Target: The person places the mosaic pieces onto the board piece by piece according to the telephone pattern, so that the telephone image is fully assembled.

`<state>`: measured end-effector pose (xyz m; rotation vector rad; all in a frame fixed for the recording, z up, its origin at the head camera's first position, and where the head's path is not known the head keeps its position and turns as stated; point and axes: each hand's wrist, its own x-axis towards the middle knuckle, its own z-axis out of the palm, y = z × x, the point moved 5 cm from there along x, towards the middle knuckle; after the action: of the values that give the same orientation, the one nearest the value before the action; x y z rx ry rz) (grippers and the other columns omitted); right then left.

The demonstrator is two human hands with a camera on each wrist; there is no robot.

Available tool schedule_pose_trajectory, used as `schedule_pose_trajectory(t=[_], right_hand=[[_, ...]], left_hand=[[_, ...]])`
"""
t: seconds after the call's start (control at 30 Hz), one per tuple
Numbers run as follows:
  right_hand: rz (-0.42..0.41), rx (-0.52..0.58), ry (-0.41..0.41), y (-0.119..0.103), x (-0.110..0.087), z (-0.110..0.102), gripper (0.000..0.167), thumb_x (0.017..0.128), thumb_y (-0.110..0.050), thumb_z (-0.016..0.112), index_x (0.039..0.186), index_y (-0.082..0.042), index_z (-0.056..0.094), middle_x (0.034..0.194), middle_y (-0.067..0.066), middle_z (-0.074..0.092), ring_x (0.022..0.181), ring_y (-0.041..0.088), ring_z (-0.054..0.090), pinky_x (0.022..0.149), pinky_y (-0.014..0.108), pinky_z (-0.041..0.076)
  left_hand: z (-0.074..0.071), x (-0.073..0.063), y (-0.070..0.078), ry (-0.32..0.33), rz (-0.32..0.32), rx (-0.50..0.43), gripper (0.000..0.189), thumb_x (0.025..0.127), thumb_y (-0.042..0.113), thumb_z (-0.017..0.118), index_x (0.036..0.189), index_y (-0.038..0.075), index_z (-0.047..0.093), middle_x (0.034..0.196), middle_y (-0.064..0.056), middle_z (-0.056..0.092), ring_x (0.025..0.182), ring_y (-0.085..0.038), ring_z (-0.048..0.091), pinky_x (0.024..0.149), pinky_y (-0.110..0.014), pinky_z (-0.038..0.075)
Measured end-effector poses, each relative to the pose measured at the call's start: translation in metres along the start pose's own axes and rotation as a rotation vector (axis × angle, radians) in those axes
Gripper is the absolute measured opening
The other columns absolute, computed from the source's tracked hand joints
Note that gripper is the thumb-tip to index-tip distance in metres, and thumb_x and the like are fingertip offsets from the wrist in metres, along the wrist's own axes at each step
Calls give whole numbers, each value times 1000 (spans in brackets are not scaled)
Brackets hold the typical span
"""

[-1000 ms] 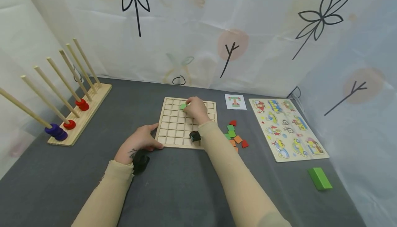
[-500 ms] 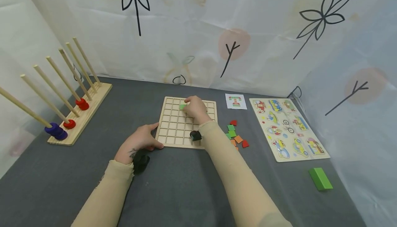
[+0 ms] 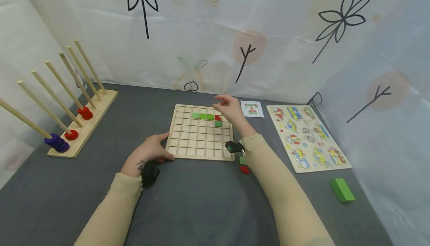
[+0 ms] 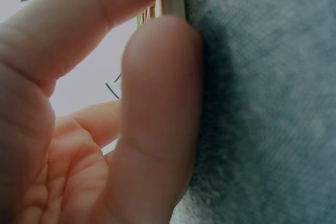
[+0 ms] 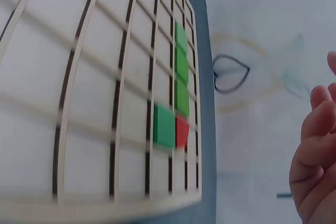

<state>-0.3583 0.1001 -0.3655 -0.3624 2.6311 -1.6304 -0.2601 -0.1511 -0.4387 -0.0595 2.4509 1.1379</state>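
Observation:
A wooden grid board (image 3: pixel 188 141) lies on the table. On it, in the head view, several green tiles (image 3: pixel 202 116) form a row, a red rounded tile (image 3: pixel 217 118) ends it at the right, and another green tile (image 3: pixel 218 123) lies just below the red one. My left hand (image 3: pixel 149 150) touches the board's front left corner, index finger at the left edge and thumb at the front. Above the board's right back part hovers my right hand (image 3: pixel 230 111), fingers loosely bent and apart, with nothing visible between them. In the right wrist view these bent fingers (image 5: pixel 315 150) show at the right edge.
A picture card (image 3: pixel 252 109) lies behind the board's right side, near a puzzle board (image 3: pixel 309 141) and a green block (image 3: pixel 342 190). Loose red (image 3: pixel 244 170) and green tiles (image 3: pixel 243 160) lie partly hidden by my right arm. A peg stacker (image 3: pixel 84 124) stands left.
My right hand has come up off the board and moved right, uncovering green tiles and a red tile in the grid. My left hand keeps its place at the corner.

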Motion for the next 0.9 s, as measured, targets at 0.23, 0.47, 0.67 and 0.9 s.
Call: schedule_pose_trajectory(t=[0.23,0.47,0.67,0.9], right_hand=[[5,-127,40,29,-18,-49,37,88,-14,61,124,-6,58,88,6,57,68,22,50,59,27,40],[53,-344,16,63,-34,-79,39,88,-13,60,126,-3,55,95,16,60,58,14,46,55,27,39],[154,-529,-93,85,-40,-81,40,85,-10,58,125,-5,58,105,19,61,79,25,54,65,33,44],[240,-582,-225,97,-45,-79,43,84,-7,55,127,-9,58,125,20,56,110,32,54,89,46,44]], left_hand=[[0,-1,2,-3,11,3,101,68,13,81,148,6,21,74,-13,60,49,-14,57,53,-29,49],[0,0,0,3,9,10,100,68,12,82,148,6,21,71,-11,61,50,-14,57,53,-29,49],[1,1,-1,17,-2,18,100,67,12,82,147,6,22,72,-12,59,50,-15,56,53,-29,49],[1,1,-1,19,-6,18,101,67,13,83,147,7,23,78,-13,58,51,-15,56,53,-29,49]])
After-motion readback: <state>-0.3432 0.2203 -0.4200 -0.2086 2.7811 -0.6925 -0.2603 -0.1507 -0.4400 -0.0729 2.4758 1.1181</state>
